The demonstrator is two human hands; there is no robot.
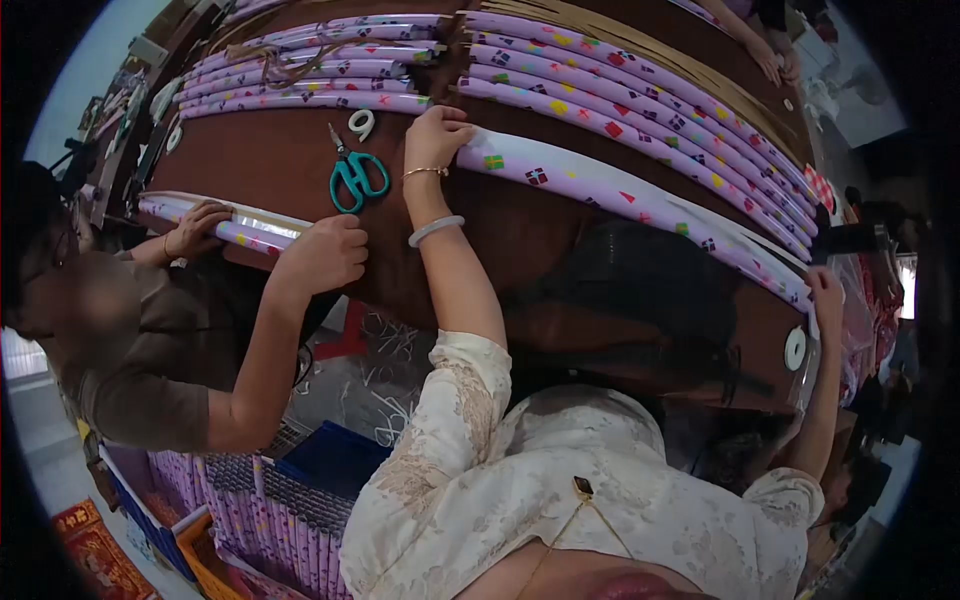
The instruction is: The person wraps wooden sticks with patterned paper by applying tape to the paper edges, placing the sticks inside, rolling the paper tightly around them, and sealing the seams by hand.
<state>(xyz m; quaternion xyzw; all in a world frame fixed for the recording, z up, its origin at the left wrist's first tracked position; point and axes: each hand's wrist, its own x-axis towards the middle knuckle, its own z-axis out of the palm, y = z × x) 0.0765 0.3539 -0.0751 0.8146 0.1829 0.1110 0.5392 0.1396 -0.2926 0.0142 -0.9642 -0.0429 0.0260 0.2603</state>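
Observation:
A long lilac roll of wrapping paper (630, 205), printed with coloured gift boxes, lies across the brown table, its white inner side showing along the upper edge. Curled fingers of my left hand (437, 140) grip its left end. At the far right end, my right hand (826, 298) holds the same roll, its fingers partly hidden. A clear film strip (808, 368) hangs just below that hand. Near my right wrist, a white tape roll (795, 348) lies by the table edge. Teal-handled scissors (357, 181) and another tape roll (361, 124) rest left of my left hand.
Finished-looking lilac rolls (640, 120) lie in rows at the back, with brown strips (600, 40) behind. At left, a co-worker (150, 340) handles another roll (262, 232). Below stand crates, including a blue one (330, 458), beside packed upright rolls (270, 520). Another person's hands (775, 60) show top right.

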